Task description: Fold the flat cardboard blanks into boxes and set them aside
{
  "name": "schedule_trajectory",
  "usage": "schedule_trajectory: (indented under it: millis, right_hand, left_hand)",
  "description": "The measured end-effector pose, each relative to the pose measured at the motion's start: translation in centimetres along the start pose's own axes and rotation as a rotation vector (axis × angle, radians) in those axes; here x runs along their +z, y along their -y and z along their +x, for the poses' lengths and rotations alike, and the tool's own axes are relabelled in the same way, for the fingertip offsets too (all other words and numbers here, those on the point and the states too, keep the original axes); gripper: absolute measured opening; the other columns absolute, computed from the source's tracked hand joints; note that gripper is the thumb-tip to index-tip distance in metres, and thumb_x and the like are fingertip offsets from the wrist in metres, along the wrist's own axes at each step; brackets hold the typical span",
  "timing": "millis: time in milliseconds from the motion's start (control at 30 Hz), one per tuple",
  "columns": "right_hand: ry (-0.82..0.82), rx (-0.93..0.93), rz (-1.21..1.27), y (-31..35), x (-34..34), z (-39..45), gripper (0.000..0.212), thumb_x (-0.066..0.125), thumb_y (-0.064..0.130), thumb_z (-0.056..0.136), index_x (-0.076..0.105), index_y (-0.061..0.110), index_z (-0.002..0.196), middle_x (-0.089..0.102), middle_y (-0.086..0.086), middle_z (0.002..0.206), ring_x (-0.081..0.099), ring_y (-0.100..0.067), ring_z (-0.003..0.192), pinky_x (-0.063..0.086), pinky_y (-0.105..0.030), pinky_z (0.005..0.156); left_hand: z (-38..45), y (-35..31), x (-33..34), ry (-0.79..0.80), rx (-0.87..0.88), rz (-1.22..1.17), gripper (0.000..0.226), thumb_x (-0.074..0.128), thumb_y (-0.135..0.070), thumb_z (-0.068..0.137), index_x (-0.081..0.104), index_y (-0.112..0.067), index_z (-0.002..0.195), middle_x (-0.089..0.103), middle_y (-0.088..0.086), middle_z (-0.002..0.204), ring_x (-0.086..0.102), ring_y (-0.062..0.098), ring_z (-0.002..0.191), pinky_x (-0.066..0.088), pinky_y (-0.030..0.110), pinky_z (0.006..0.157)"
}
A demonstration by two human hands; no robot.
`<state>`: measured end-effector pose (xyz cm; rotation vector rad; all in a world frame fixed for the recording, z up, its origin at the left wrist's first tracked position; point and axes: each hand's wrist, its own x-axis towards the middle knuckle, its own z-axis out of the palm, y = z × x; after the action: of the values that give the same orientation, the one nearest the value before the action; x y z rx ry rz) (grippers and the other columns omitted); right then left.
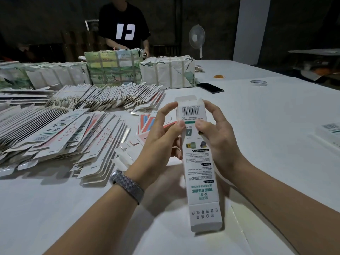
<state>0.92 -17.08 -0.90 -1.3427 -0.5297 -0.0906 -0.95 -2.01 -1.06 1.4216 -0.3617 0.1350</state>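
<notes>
White cloth covers the big table (266,111), and the room behind it is dark. On the far left side lie heaps of flat cardboard blanks (60,133), fanned out in rows and leaning on each other. Behind them stand wrapped bundles (114,68) tied with tape. A person in a black shirt (125,24) stands at the far edge of the table.

The left hand (161,137) reaches in from the bottom, with a grey watch band (128,186) on the wrist. The arm points up and to the right. Its fingers are curled round the left side of the box (199,162). The thumb presses on the front face, and the pointing finger reaches up to the top corner.

The box is long, thin and white, with a bar code near the top. It is held up above the table between both hands, tipped a little, with its top flap standing open.

The right hand (219,133) comes in from the bottom right. Its fingers curl round the right side of the box, and its thumb presses on the front, just beside the other thumb.

Farther right lie a black phone (210,87), a roll of tape (258,82) and a finished box (331,131) at the edge. A white fan (197,36) stands at the back.
</notes>
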Motion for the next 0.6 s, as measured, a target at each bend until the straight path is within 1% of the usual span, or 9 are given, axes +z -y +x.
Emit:
schedule_trajectory:
  millis: [33,100,167,233,400,533,600]
  right_hand:
    - [0.003,-0.006,-0.001,-0.03,0.05,-0.02,0.042,0.053,0.026,0.09,0.048,0.035,0.13,0.076,-0.003,0.103,0.074,-0.027,0.08,0.059,-0.035,0.066]
    - [0.007,-0.016,0.006,-0.09,0.09,-0.05,0.04,0.053,0.025,0.09,0.05,0.036,0.128,0.076,-0.003,0.104,0.074,-0.027,0.081,0.059,-0.037,0.067]
    - [0.008,-0.018,0.015,-0.09,0.06,-0.05,0.039,0.053,0.024,0.09,0.05,0.036,0.127,0.076,-0.003,0.103,0.074,-0.026,0.079,0.059,-0.035,0.066]
    - [0.009,-0.02,0.019,-0.13,0.02,-0.05,0.038,0.053,0.023,0.09,0.05,0.035,0.127,0.076,-0.002,0.101,0.074,-0.024,0.077,0.059,-0.033,0.064]
    - [0.003,-0.012,0.014,-0.39,0.08,-0.06,0.036,0.053,0.024,0.09,0.05,0.034,0.125,0.076,-0.002,0.1,0.073,-0.02,0.075,0.058,-0.029,0.062]
    - [0.015,0.016,0.043,-0.49,0.13,-0.14,0.036,0.054,0.023,0.089,0.052,0.027,0.124,0.075,-0.008,0.098,0.072,-0.023,0.076,0.058,-0.033,0.063]
    - [0.014,0.025,0.053,-0.46,0.2,-0.2,0.035,0.055,0.022,0.088,0.053,0.025,0.123,0.075,-0.01,0.097,0.071,-0.024,0.075,0.057,-0.033,0.062]
  left_hand:
    - [0.01,-0.02,0.02,-0.006,0.0,0.002,0.036,0.056,-0.029,0.098,0.046,-0.045,0.129,0.075,-0.003,0.09,0.062,0.028,0.08,0.052,0.045,0.072]
    - [0.07,0.0,0.12,-0.018,0.009,0.007,0.038,0.054,-0.031,0.092,0.049,-0.042,0.128,0.074,-0.005,0.089,0.066,0.021,0.079,0.054,0.046,0.073]
    - [0.14,0.05,0.19,-0.039,0.025,-0.01,0.039,0.054,-0.029,0.09,0.053,-0.036,0.128,0.073,-0.008,0.09,0.069,0.013,0.08,0.057,0.039,0.07]
    - [0.25,0.04,0.15,-0.057,0.031,-0.038,0.038,0.056,-0.025,0.089,0.057,-0.031,0.126,0.073,-0.008,0.091,0.07,0.01,0.081,0.058,0.033,0.067]
    - [0.27,-0.07,0.1,-0.051,0.022,-0.062,0.031,0.056,-0.024,0.09,0.063,-0.026,0.121,0.074,-0.006,0.089,0.071,0.011,0.077,0.059,0.028,0.063]
    - [0.26,-0.16,-0.02,-0.053,0.0,-0.071,0.034,0.054,-0.022,0.088,0.062,-0.018,0.121,0.074,-0.002,0.088,0.07,0.014,0.078,0.057,0.031,0.063]
    - [0.28,-0.2,-0.07,-0.052,-0.009,-0.068,0.035,0.053,-0.02,0.087,0.062,-0.016,0.12,0.074,-0.001,0.088,0.069,0.016,0.077,0.057,0.033,0.063]
